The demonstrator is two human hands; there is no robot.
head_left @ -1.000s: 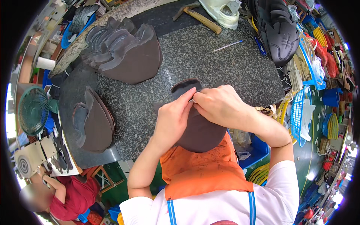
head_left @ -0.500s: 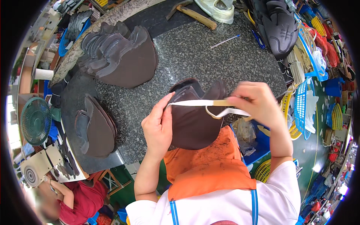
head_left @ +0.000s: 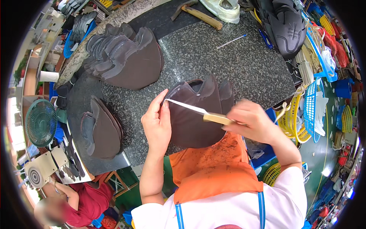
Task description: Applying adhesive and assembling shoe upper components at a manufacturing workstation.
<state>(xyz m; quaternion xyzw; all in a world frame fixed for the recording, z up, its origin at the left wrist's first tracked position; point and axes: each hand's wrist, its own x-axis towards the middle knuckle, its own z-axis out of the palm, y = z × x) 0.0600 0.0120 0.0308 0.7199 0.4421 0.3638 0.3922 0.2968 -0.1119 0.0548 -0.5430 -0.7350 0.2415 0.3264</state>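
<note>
A dark brown shoe upper piece with a notched top lies over the table's near edge. Its left edge is between the thumb and fingers of my left hand, which also pins one end of a narrow white tape there. The tape runs taut across the piece, slanting down to the right into a tan-coloured stretch. My right hand is closed on that tan part, and a pale loose end sticks out behind the hand. More dark upper pieces show behind the right side of this one.
Stacked dark upper pieces stand at the far left, with a smaller stack nearer. A hammer, a pen and black uppers lie along the back. Baskets stand right; a person in red sits lower left.
My right hand has come down toward me and slightly left, so the tape now slants instead of running level. The loop of tape beside that hand is gone. My left hand stays at the edge.
</note>
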